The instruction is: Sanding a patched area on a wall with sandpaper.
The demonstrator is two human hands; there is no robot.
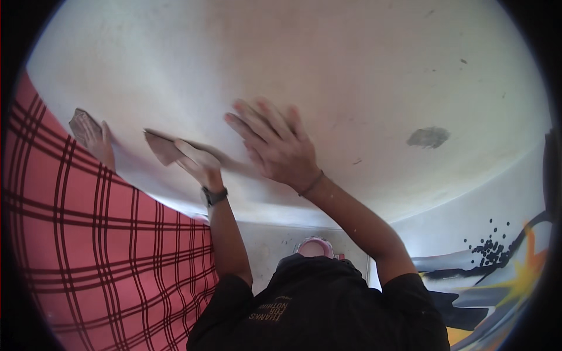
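My left hand (pixel 201 162), with a dark watch at the wrist, grips a brown sheet that looks like sandpaper (pixel 163 147). The sheet lies against the pale wall (pixel 351 64), and its free part sticks out to the left of my fingers. To the right of it, my right hand (pixel 281 143) rests on or just over the same wall, palm toward it. Its fingers are stretched out and slightly apart, with nothing held. A thin band circles that wrist.
At the left, a person in a red plaid shirt (pixel 64 245) presses a grey-brown sheet (pixel 85 127) to the wall with one hand (pixel 105 149). A grey patch (pixel 428 137) marks the wall. A bucket (pixel 316 247) stands below; a painted mural (pixel 497 269) covers the lower right.
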